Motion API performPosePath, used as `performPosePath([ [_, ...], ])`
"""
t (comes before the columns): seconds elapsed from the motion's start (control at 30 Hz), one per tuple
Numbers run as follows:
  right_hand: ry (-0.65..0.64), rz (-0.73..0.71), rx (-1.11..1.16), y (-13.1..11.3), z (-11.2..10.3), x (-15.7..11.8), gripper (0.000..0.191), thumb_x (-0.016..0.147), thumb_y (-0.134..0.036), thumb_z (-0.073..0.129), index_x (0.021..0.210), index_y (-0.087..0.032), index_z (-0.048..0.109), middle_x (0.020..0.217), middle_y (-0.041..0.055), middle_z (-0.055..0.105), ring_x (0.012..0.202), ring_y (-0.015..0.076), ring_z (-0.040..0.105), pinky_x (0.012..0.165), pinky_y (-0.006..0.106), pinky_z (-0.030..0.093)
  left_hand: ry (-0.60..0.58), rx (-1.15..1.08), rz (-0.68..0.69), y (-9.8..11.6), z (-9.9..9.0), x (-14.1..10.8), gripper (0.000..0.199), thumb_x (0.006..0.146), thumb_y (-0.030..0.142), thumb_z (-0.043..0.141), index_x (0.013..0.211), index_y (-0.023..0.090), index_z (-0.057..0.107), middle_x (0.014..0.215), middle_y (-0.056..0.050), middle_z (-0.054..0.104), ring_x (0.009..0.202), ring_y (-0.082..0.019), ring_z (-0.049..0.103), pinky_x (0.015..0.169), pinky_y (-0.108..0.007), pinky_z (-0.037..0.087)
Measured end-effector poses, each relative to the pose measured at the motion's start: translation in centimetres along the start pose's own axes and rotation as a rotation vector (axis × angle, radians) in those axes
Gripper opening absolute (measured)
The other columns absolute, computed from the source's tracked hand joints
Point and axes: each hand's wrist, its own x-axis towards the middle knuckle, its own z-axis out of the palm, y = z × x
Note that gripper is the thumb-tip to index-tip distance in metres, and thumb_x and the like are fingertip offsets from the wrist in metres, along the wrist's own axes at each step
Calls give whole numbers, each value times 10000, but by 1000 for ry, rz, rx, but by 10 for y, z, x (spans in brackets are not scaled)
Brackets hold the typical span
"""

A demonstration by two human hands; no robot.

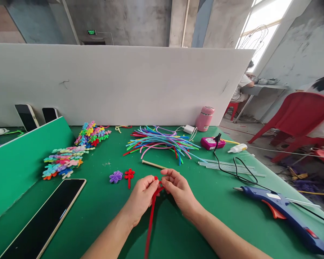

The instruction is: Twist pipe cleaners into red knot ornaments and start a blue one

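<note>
At the near middle of the green bench [102, 219], the left hand [142, 197] pinches a red fuzzy stem [151, 221] in a closed grip, the right hand [181, 191] meets its bent top, that grip too hidden to tell, and a purple flower [116, 177] and red flower [129, 174] lie to the left.

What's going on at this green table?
A person is handling a red fuzzy stem with two bare hands. The left hand pinches it near its bent top, and the right hand has its fingertips at that bend, while the long end runs toward the person. A purple flower and a red flower lie to the left. Beyond is a heap of colored stems; a blue glue gun lies to the right.
</note>
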Motion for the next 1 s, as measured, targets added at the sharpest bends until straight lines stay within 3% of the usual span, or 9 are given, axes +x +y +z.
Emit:
performPosePath([
  [0.3,-72,-139,-109,3,-1,1,267,662,-340,625,842,-163,538,758,1,530,681,116,496,655,257,395,11,-300,-79,-2,-7,10,161,694,254,573,631,164,455,527,63,450,463,-51,438,385,-147,278],
  [0.47,-160,-169,-219,-2,2,1,230,705,-330,583,841,-148,547,728,4,552,666,117,519,649,261,415,-62,-311,-141,1,-18,7,119,688,228,580,664,160,484,544,55,489,440,-51,465,381,-152,297],
  [0.67,-223,-189,-507,-13,2,-4,213,766,-297,530,891,-137,595,718,19,600,647,125,531,592,246,415,-158,-322,-152,0,-25,3,123,718,251,574,675,155,509,528,50,506,420,-44,443,394,-153,308],
  [1.0,-224,-121,-530,-6,-5,-15,211,794,-329,497,795,-141,594,683,21,604,604,126,518,540,224,391,-230,-88,-156,1,-24,-3,236,755,358,523,637,162,467,491,55,477,396,-41,370,365,-149,250],
])
